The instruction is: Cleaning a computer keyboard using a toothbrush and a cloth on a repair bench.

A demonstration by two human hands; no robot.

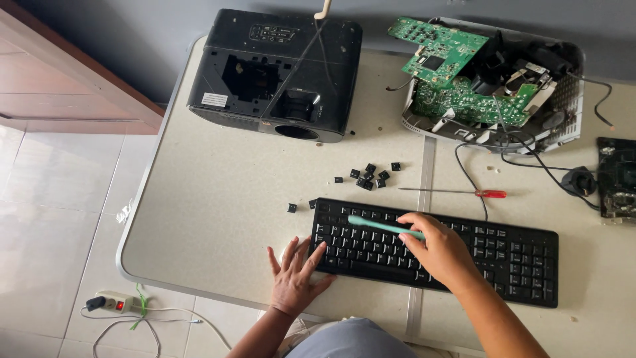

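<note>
Here the right hand (440, 250) grips a slim mint tool (384, 227); the left hand (295, 273) lies flat, released.

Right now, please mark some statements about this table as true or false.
1. The right hand holds a teal brush over the black keyboard. True.
2. The left hand grips the red-handled screwdriver. False: it lies flat at the keyboard's left end; the screwdriver lies on the table, untouched.
3. Loose black keycaps lie above the keyboard. True.
4. The green circuit boards lie on the floor. False: they sit in an opened casing on the table.
</note>
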